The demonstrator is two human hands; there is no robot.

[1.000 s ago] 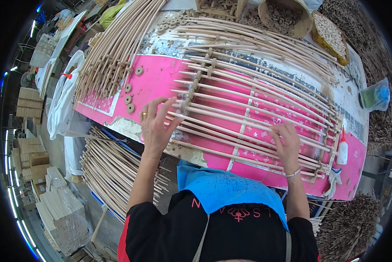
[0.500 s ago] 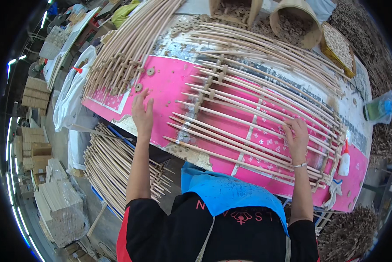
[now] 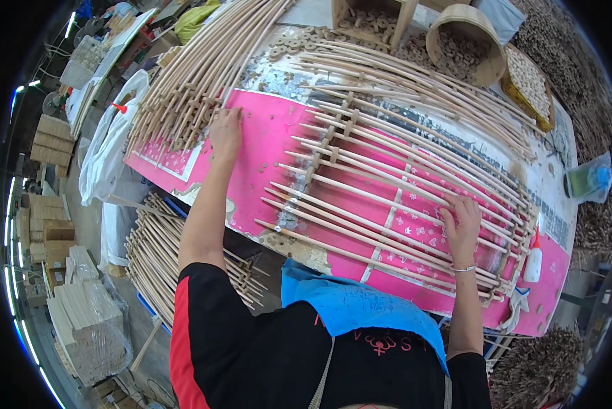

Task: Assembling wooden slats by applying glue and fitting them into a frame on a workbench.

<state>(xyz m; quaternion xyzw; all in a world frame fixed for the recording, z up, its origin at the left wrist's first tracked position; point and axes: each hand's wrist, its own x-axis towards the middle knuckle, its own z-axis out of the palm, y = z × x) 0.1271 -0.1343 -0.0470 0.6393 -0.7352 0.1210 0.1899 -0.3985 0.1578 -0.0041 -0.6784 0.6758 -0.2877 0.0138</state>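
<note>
Workshop floor all around, and a pink worktop [image 3: 265,136] in the middle of it, covered in pale wooden rods. Change from half a second ago: the left hand [image 3: 225,131] has travelled further up and out, off the open pink patch and right to the edge of the loose rod bundle [image 3: 190,82] at the far left. That arm is now stretched long and nearly straight, palm down, fingers curled onto the rod ends and small wooden rings there; whether the grip is actually closed on anything, I cannot tell. The right hand [image 3: 461,228] has barely shifted. It lies flat with fingers spread, grip open, pressing on the rod lattice [image 3: 387,177], a thin bracelet at the wrist. The lattice spans the middle and right of the worktop: long thin rods fanning in gentle curves, tied by short cross-pieces. Just beyond its right end stands a white glue bottle [image 3: 532,262] with a red tip.
</note>
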